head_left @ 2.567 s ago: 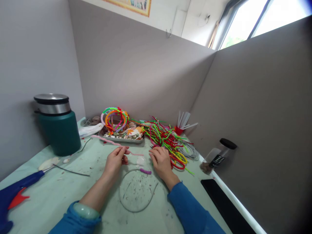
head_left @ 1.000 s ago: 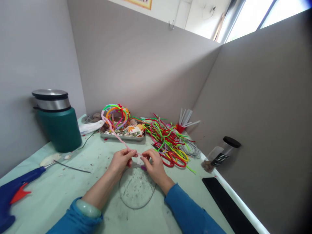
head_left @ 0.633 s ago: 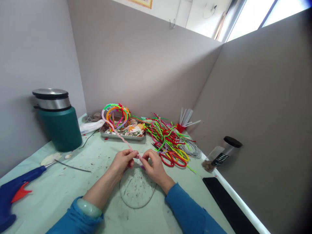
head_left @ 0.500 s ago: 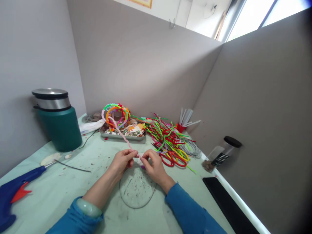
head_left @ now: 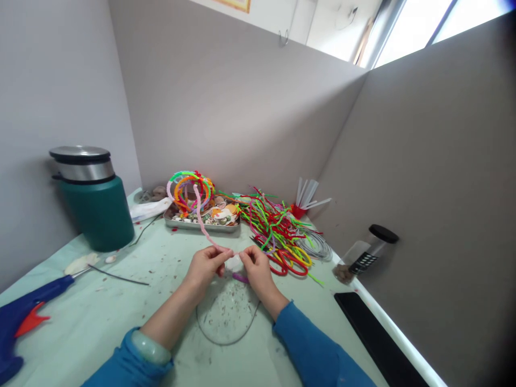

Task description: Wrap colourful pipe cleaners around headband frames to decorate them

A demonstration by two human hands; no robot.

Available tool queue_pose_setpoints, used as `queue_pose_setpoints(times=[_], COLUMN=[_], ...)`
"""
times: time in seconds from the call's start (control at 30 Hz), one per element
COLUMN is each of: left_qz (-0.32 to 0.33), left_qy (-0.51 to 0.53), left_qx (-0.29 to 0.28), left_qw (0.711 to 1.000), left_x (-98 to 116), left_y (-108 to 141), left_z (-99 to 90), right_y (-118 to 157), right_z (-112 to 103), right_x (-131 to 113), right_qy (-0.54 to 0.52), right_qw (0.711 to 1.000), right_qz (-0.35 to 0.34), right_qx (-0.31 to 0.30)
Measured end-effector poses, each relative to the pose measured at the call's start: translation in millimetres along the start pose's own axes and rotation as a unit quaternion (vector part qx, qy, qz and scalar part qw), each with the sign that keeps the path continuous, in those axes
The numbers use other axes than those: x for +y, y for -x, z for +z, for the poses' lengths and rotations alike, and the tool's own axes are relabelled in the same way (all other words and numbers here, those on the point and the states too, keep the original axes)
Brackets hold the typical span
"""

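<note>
My left hand pinches a fuzzy pink pipe cleaner near its lower end, and the long free part curves up and away. Close beside it, my right hand has thumb and finger pressed together at the short end of that pipe cleaner. A thin grey wire hoop loops below both hands; its upper part is hidden by the fingers. A short purple fuzzy piece shows under my right fingers. Behind the fingertips lies a whitish flat piece, its kind unclear.
A metal tray of shells carries colourful fuzzy rings. Right of it lie a heap of pipe cleaners, red-handled scissors and coiled wire. A green flask and a blue glue gun stand left; a jar is right.
The pink pipe cleaner's free end has swung right and more upright. My fingertips have shifted slightly right and a little apart, showing more of the purple piece.
</note>
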State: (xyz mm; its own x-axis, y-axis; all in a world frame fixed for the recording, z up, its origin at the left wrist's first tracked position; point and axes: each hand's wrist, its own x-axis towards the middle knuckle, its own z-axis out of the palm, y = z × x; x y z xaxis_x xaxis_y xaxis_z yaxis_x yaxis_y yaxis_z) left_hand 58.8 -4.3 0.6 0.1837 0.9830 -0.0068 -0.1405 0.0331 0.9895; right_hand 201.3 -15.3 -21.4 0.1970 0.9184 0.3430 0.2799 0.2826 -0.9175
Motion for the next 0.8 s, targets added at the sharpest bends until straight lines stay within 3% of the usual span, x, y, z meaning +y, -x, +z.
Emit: queue_pose_setpoints(times=[0.2, 0.47, 0.67, 0.8], left_qz=[-0.011, -0.038, -0.026, -0.033], left_qy=[0.036, 0.027, 0.011, 0.021], left_qx=[0.05, 0.014, 0.002, 0.0], left_qw=[0.998, 0.999, 1.0, 0.999], left_x=[-1.5, -5.0, -5.8, -6.1], left_y=[-4.0, -4.2, -4.7, -4.6], left_z=[-3.8, -5.9, -5.6, -6.6], right_y=[1.8, 5.7, 6.5, 7.6], right_z=[-1.6, -4.4, -3.2, -3.4], right_x=[-6.4, -15.1, -11.1, -17.1], right_qy=[-0.091, 0.079, 0.102, 0.054], right_qw=[0.992, 0.985, 0.983, 0.985], right_qz=[0.014, -0.141, -0.145, -0.143], right_qx=[-0.087, -0.058, -0.055, -0.077])
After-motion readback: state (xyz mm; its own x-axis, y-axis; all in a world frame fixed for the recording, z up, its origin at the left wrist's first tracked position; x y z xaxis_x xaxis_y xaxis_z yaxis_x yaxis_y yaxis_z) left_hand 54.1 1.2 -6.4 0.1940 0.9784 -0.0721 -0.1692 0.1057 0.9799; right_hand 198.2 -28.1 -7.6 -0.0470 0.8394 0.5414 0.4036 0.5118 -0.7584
